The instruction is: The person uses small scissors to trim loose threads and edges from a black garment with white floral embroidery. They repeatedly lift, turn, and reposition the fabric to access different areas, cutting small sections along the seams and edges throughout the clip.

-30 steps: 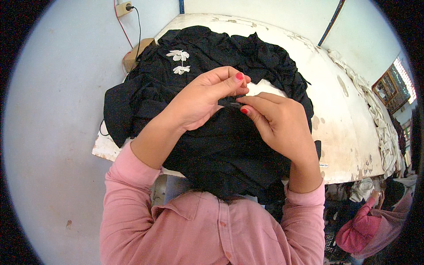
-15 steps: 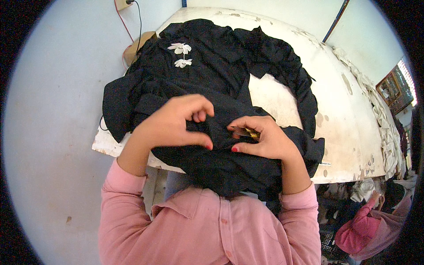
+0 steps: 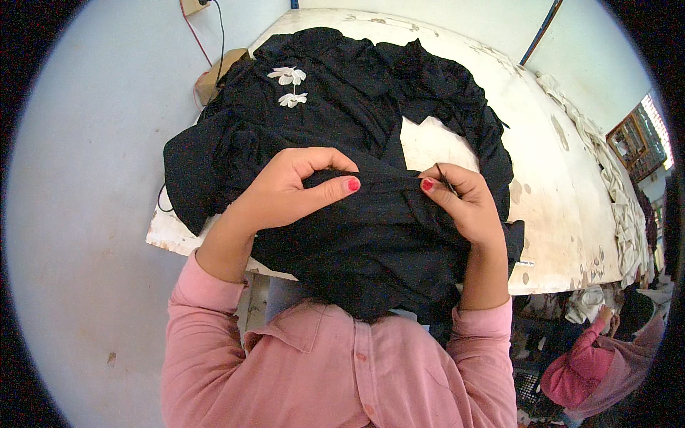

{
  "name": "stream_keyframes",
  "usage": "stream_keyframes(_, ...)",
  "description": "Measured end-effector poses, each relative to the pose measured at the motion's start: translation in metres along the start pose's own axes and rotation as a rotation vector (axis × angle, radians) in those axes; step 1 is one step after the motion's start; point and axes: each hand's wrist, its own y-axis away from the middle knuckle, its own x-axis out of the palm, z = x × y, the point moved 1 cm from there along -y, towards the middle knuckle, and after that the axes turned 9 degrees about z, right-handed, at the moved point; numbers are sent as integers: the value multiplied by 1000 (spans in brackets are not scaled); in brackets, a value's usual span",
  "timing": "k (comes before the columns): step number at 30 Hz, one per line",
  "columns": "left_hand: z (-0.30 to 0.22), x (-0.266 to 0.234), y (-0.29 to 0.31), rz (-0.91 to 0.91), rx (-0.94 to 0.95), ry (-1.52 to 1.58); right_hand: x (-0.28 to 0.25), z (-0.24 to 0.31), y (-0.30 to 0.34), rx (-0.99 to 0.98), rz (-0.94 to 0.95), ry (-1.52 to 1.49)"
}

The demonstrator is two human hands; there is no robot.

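So the black cloth (image 3: 357, 239) is lying bunched on the white worktop (image 3: 564, 221), its near side spilling over the edge. Left hand (image 3: 296, 187) is pinching a fold of it, thumb against fingers; right hand (image 3: 465, 201) is gripping the same fold further right, with something thin and dark (image 3: 444, 175) poking from its fingers. Tan box (image 3: 231, 63) is sitting just beyond the cloth's far left side, can't tell what's inside. White flowers (image 3: 287, 76) are showing on the cloth.

Your left hand (image 3: 291, 187), open half a second ago, is now pinching the black fabric (image 3: 349, 242); your right hand (image 3: 467, 203) is now pinching it too, apparently along the same fold.
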Motion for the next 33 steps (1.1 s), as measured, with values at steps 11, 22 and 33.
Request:
stream_keyframes(11, 11, 0, 0, 3, -165, 537, 9, 13, -12, -116, -277, 442)
stream_keyframes(22, 8, 4, -3, 42, -114, 380, 44, 33, -23, -314, -138, 513)
stream_keyframes(33, 15, 1, -2, -5, -120, 189, 28, 31, -19, -23, 30, -442)
